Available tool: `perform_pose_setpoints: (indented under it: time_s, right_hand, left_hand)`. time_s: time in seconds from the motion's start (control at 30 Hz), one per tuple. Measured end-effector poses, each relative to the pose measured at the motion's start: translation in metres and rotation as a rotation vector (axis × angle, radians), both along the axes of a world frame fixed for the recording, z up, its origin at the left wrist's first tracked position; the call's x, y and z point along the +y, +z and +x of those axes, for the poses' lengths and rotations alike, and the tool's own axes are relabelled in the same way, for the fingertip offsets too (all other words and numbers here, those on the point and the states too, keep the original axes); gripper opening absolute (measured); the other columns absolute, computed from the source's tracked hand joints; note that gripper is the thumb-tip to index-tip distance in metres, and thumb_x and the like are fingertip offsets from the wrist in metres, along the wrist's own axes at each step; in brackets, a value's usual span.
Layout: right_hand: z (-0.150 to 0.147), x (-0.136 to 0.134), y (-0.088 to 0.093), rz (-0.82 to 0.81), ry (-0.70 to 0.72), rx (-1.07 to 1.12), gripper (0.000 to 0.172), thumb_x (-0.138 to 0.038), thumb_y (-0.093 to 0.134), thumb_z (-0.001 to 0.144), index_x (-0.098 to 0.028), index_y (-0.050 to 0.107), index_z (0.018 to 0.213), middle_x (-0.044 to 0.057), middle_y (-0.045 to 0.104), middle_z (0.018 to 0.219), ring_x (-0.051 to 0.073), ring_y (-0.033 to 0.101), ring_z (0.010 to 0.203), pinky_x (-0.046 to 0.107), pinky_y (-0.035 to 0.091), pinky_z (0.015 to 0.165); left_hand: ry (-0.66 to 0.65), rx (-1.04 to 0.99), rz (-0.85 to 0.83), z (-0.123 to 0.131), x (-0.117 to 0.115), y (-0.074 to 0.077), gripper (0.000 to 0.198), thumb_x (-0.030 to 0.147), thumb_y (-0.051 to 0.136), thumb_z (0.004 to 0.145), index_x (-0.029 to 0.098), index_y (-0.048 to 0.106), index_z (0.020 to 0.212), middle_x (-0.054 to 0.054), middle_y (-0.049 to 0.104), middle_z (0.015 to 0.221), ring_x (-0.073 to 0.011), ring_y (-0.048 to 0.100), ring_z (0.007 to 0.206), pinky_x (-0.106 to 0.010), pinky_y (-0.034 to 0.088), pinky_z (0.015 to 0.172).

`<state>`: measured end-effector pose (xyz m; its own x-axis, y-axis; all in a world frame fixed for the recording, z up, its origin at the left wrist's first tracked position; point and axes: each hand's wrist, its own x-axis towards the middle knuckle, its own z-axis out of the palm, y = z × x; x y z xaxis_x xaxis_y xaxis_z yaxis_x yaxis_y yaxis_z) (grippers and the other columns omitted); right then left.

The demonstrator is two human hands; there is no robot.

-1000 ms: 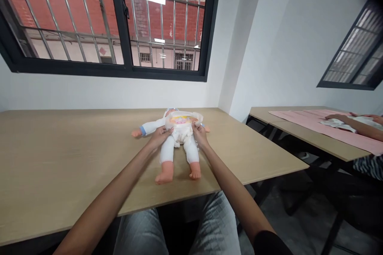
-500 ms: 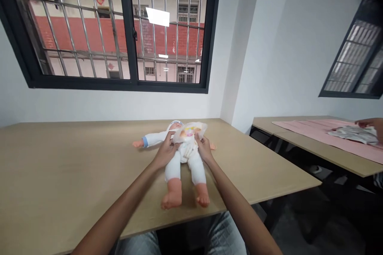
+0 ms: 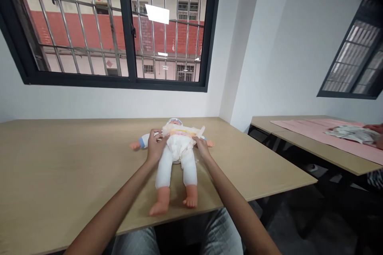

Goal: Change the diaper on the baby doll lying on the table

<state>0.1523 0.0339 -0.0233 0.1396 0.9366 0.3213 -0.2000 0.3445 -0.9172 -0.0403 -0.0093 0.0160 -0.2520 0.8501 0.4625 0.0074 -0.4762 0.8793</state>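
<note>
A baby doll (image 3: 164,169) in white clothes with blue cuffs lies on its back on the table, bare feet toward me. Its capped head is at the far end. A white diaper (image 3: 179,146) with a yellow and pink printed band is between its legs and spread over its belly. My left hand (image 3: 155,145) is closed on the diaper's left edge, fingers curled at the doll's side. At the opposite edge, my right hand (image 3: 202,147) pinches the diaper near the waist. The fingertips of both hands are partly hidden.
The wooden table (image 3: 74,175) has its front edge just before my knees. To the right, another table (image 3: 317,149) bears a pink cloth (image 3: 302,128) and a crumpled pale cloth (image 3: 350,133), with a co-worker's hand (image 3: 375,129) at it. A barred window (image 3: 131,81) is ahead.
The diaper's front has come down flatter and wider across the doll's belly. My left hand has moved outward to the left. The doll's legs have shifted left in view.
</note>
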Motion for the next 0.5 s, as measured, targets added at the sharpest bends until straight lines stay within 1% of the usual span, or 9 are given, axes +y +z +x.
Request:
perform_pose_setpoints:
  time_s: [0.03, 0.1, 0.23, 0.3, 0.4, 0.5]
  right_hand:
    - [0.001, 0.000, -0.002, -0.032, 0.001, -0.012, 0.023, -0.038, 0.057, 0.066, -0.016, 0.054, 0.065, 0.001, 0.058, 0.065, 0.013, 0.049, 0.061, 0.023, 0.038, 0.059]
    - [0.001, 0.001, -0.006, -0.092, 0.006, -0.032, 0.019, -0.035, 0.053, 0.066, -0.016, 0.053, 0.064, 0.000, 0.056, 0.062, 0.012, 0.048, 0.058, 0.023, 0.037, 0.056]
    - [0.002, 0.003, -0.012, -0.113, 0.001, -0.062, 0.015, -0.031, 0.051, 0.065, -0.017, 0.052, 0.063, -0.001, 0.054, 0.058, 0.012, 0.047, 0.056, 0.024, 0.036, 0.055]
    - [0.002, 0.004, -0.012, -0.129, -0.005, -0.050, 0.013, -0.030, 0.051, 0.065, -0.017, 0.051, 0.062, -0.001, 0.054, 0.057, 0.012, 0.046, 0.054, 0.025, 0.037, 0.055]
    - [0.002, 0.005, -0.012, -0.176, 0.000, -0.011, 0.011, -0.029, 0.052, 0.063, -0.018, 0.050, 0.061, -0.001, 0.053, 0.053, 0.012, 0.046, 0.051, 0.025, 0.037, 0.052]
    - [0.002, 0.006, -0.014, -0.157, -0.021, 0.016, 0.011, -0.029, 0.053, 0.062, -0.019, 0.049, 0.062, 0.000, 0.053, 0.051, 0.013, 0.048, 0.050, 0.025, 0.038, 0.049]
  left_hand:
    - [0.009, 0.001, -0.012, -0.002, 0.002, -0.002, 0.042, 0.038, 0.069, 0.062, 0.023, 0.040, 0.089, 0.003, 0.058, 0.070, -0.0107, 0.054, 0.056, -0.020, 0.041, 0.053]
    - [-0.014, -0.034, -0.056, -0.005, 0.007, -0.008, 0.042, 0.037, 0.068, 0.062, 0.022, 0.040, 0.089, 0.004, 0.057, 0.069, -0.0118, 0.055, 0.059, -0.021, 0.042, 0.054]
    - [-0.045, -0.119, -0.123, -0.008, 0.015, -0.016, 0.041, 0.032, 0.067, 0.057, 0.021, 0.040, 0.086, 0.005, 0.053, 0.069, -0.0121, 0.054, 0.062, -0.023, 0.042, 0.057]
    - [-0.024, -0.145, -0.147, -0.010, 0.017, -0.018, 0.038, 0.029, 0.065, 0.056, 0.021, 0.042, 0.085, 0.005, 0.053, 0.070, -0.0116, 0.053, 0.061, -0.023, 0.041, 0.057]
    - [0.041, -0.165, -0.168, -0.013, 0.019, -0.019, 0.031, 0.026, 0.059, 0.054, 0.020, 0.043, 0.080, 0.005, 0.051, 0.068, -0.0106, 0.050, 0.058, -0.022, 0.039, 0.054]
    - [0.082, -0.172, -0.173, -0.016, 0.020, -0.019, 0.027, 0.024, 0.057, 0.052, 0.020, 0.043, 0.075, 0.005, 0.049, 0.064, -0.0096, 0.048, 0.054, -0.021, 0.037, 0.051]
